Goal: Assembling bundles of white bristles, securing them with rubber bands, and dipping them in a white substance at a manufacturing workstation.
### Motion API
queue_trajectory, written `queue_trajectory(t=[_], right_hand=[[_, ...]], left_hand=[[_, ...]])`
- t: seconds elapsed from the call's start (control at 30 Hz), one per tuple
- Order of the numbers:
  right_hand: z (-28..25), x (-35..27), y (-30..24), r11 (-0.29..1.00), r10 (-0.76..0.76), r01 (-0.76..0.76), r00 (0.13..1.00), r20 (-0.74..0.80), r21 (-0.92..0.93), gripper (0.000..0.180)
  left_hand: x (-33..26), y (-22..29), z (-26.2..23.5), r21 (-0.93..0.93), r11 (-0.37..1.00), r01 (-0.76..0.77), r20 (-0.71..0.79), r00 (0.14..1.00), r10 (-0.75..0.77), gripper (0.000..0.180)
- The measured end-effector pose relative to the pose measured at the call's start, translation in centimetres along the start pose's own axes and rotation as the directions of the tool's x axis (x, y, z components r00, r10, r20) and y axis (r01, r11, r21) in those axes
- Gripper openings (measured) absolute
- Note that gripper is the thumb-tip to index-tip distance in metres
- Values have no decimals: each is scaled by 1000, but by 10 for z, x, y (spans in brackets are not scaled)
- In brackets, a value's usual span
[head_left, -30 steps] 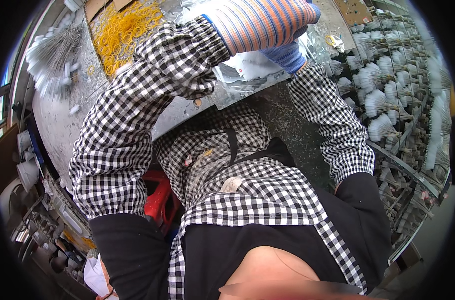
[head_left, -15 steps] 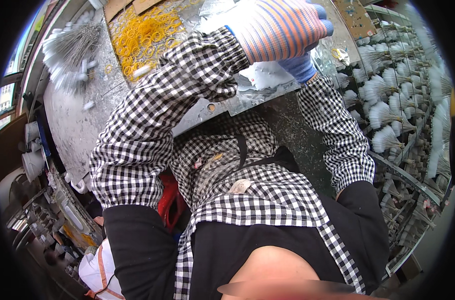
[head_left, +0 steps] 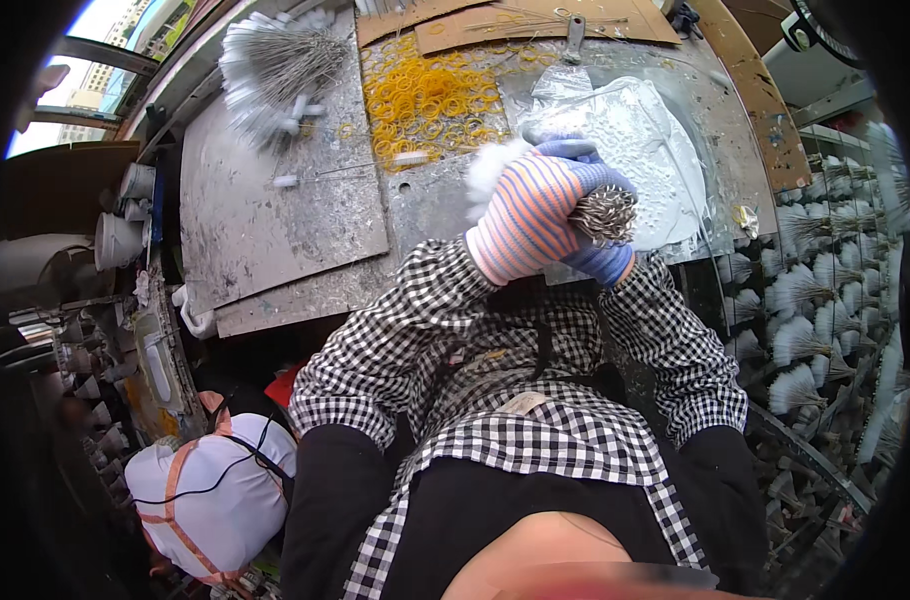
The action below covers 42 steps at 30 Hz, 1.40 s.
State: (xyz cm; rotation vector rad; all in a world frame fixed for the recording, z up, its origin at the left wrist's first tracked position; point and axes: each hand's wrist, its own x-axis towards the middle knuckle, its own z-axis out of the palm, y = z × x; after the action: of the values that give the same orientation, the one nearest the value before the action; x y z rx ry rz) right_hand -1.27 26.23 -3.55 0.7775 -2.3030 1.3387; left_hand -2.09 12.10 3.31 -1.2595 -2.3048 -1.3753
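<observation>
A bundle of wire-stemmed brushes (head_left: pixel 605 214) is clasped between my two gloved hands over the table's near edge. Its packed wire ends face right, and its white bristle heads (head_left: pixel 491 178) stick out on the left. My left hand (head_left: pixel 533 212), in a striped orange and blue glove, wraps round the bundle with its fingers closed. Below and to the right, my right hand (head_left: pixel 607 262), in a blue glove, is pressed against the bundle; its fingers are mostly hidden. Just beyond the hands lies white paste (head_left: pixel 640 150) spread on a flat sheet.
Yellow rings (head_left: pixel 430 95) lie heaped at the back middle. More brushes (head_left: pixel 280 75) lie at the back left, and a scraper (head_left: pixel 574 42) rests by the paste. Racks of white brushes (head_left: pixel 800 290) stand on the right. A person in a white cap (head_left: pixel 215 500) is at lower left.
Both hands have come nearer to my body and lower in the picture. The bundle's wire ends and bristles now show. My view has shifted, bringing more of the table into sight.
</observation>
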Motion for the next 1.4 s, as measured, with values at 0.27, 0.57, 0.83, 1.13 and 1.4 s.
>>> queue_trajectory(t=[0.27,0.57,0.83,1.13,1.4], right_hand=[[26,61,38,977,-90,137,960,266,-165,27],[124,141,72,795,-59,337,871,488,-504,15],[159,159,94,808,-106,328,898,428,-489,22],[57,107,-36,378,187,-536,843,505,755,28],[2,101,-64,530,-20,-478,819,573,701,37]], left_hand=[[-55,-33,-70,870,439,-226,476,619,-624,15],[-103,-57,-56,921,310,-236,387,465,-797,19],[-79,-26,-136,820,560,121,225,831,-509,29],[-60,-33,-165,-79,742,666,-64,739,-671,28],[-58,-22,-150,-477,618,625,33,715,-698,24]])
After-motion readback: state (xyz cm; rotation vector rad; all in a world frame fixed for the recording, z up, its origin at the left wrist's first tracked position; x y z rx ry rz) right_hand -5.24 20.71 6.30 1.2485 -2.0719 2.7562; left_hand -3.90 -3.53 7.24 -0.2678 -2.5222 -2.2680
